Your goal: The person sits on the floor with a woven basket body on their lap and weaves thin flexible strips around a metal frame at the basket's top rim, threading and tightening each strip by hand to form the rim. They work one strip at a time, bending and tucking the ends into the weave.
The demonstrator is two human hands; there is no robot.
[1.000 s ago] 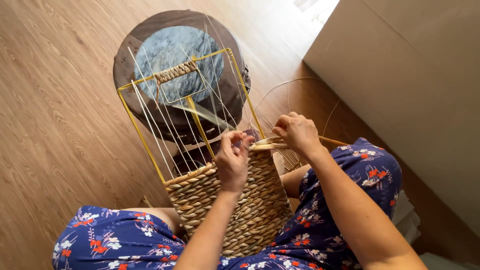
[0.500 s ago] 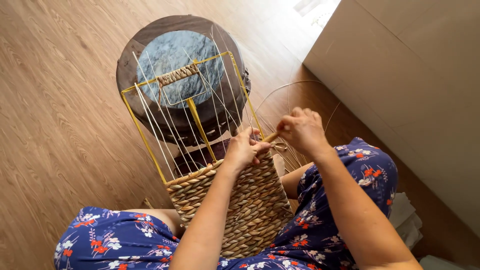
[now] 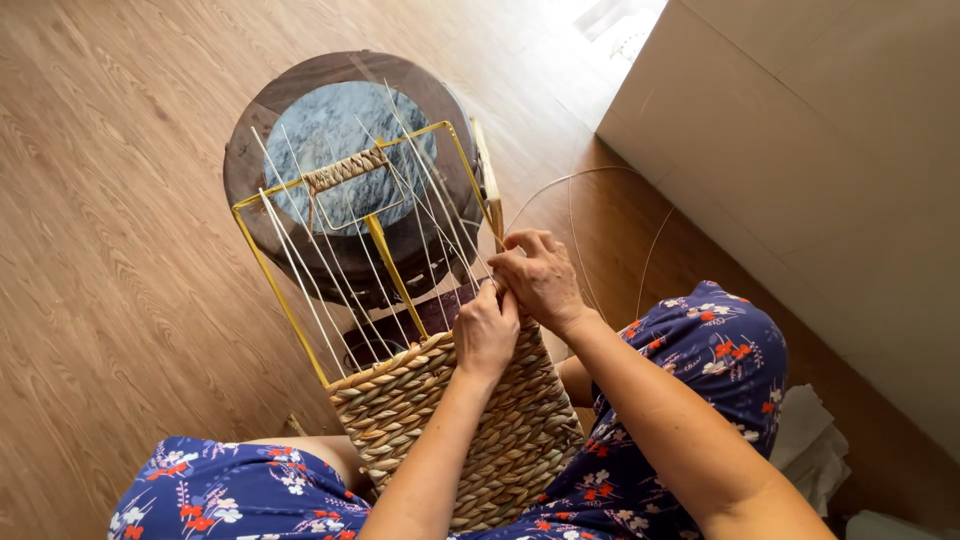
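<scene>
A half-woven basket point(image 3: 440, 430) of tan braided fibre stands between my knees on a yellow metal frame point(image 3: 285, 300), with several pale upright stakes point(image 3: 330, 270) rising from it. My left hand point(image 3: 487, 332) presses on the top woven row at the basket's right corner, fingers closed on the weaving strand. My right hand point(image 3: 540, 275) is just beside it, pinching the same strand against the frame's right post. A thin loose strand point(image 3: 575, 200) loops away to the right over the floor.
A round dark wooden stool with a grey stone top point(image 3: 340, 160) stands behind the frame. A large beige box or cabinet point(image 3: 820, 170) fills the right side. White cloth point(image 3: 810, 450) lies by my right knee. Wood floor point(image 3: 110, 200) lies to the left.
Both hands have shifted slightly to the right and come closer together at the basket's right corner. The view has tilted a little with my head.
</scene>
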